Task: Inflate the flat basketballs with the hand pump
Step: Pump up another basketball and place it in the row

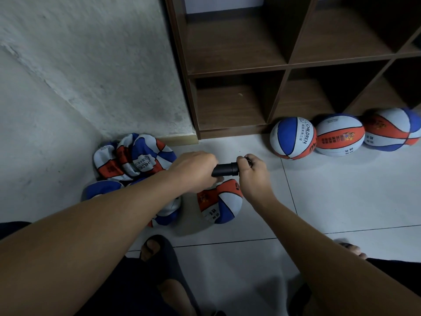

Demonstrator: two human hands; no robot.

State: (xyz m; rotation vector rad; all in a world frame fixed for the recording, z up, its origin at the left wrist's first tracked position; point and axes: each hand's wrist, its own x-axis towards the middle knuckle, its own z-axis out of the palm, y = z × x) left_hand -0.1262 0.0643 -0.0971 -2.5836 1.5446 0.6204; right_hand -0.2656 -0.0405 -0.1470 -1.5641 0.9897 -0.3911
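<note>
Black and short, the hand pump [225, 170] lies crosswise between both hands, above a half-flat basketball [219, 201] on the floor. The left hand [193, 171] curls round the pump's left end; the right hand [250, 172] grips its right end, fingers wrapped over the top — only the middle of the barrel shows between them. Whether the pump touches the ball cannot be told.

Left of the hands, against the wall, a heap of crumpled flat balls [134, 158] shows part of the word "CHILDREN". Far right, three rounder balls [346, 134] stand in a row along the foot of the shelf; the leftmost [292, 137] reads "CHILDREN", with small characters too fine to read.

The floor is pale tile [341, 190] with dark grout lines — the wall [91, 65] rough white plaster, the cubby shelf [284, 65] dark brown wood.
</note>
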